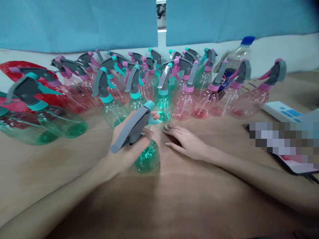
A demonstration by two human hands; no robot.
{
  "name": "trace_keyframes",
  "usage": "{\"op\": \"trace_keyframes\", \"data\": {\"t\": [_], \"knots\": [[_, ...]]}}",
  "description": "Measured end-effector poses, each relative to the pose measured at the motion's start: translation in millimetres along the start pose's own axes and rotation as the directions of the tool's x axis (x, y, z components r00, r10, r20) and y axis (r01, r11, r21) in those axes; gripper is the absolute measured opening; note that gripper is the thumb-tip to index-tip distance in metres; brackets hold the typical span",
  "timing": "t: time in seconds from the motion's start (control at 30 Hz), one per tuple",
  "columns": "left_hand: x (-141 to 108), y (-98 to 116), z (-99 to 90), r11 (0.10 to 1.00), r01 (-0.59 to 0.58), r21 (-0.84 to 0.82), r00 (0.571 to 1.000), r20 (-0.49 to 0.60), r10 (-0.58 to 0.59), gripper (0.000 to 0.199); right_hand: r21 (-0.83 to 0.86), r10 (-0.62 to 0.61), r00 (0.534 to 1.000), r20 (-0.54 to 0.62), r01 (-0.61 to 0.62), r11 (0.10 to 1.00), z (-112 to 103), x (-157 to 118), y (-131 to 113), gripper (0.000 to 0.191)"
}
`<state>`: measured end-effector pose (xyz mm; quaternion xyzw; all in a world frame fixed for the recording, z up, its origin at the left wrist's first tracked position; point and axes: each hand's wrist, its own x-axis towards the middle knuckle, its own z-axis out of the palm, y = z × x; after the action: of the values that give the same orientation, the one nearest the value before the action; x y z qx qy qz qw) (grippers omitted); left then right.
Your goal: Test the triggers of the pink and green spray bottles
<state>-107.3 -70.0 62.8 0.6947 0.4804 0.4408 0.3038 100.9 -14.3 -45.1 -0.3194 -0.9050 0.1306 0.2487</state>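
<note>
Gripping one sprayer (147, 159): left hand (119, 157); resting unclenched: right hand (188, 141); perhaps twenty-odd sprayers (184, 106) beyond.

I see clear, glossy plastic in the nearest green spray bottle (147, 161) and smooth, duller plastic on its grey trigger head (132, 127). The pink bottles (183, 105) look equally shiny to me, the blue curtain (74, 25) matt cloth, the worktop (199, 199) smooth, low-sheen wood.

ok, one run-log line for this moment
left hand: holds green spray bottle | right hand: rests on table, nothing visibly held | beyond: other bottles, pink and green
</note>
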Motion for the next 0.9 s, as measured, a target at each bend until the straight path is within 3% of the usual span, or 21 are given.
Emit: {"op": "trace_keyframes", "data": {"t": [0.33,0.53,0.9], "knots": [[3.6,4.8,-1.9,0.999,0.003,-0.048,0.995,0.098,0.001,0.044,0.0,-0.014,1.0,0.02,0.014,1.0,-0.1,1.0,0.3,0.043],[5.0,1.6,-6.9,0.997,-0.064,0.031,0.994,0.091,0.061,0.041,-0.008,-0.014,1.0,0.021,0.014,1.0,0.8,0.9,1.2,0.044],[3.3,6.9,-8.0,0.994,-0.053,0.096,0.997,0.066,0.047,0.036,-0.013,-0.014,1.0,0.015,0.014,1.0,1.0,0.6,1.4,0.044]]}}
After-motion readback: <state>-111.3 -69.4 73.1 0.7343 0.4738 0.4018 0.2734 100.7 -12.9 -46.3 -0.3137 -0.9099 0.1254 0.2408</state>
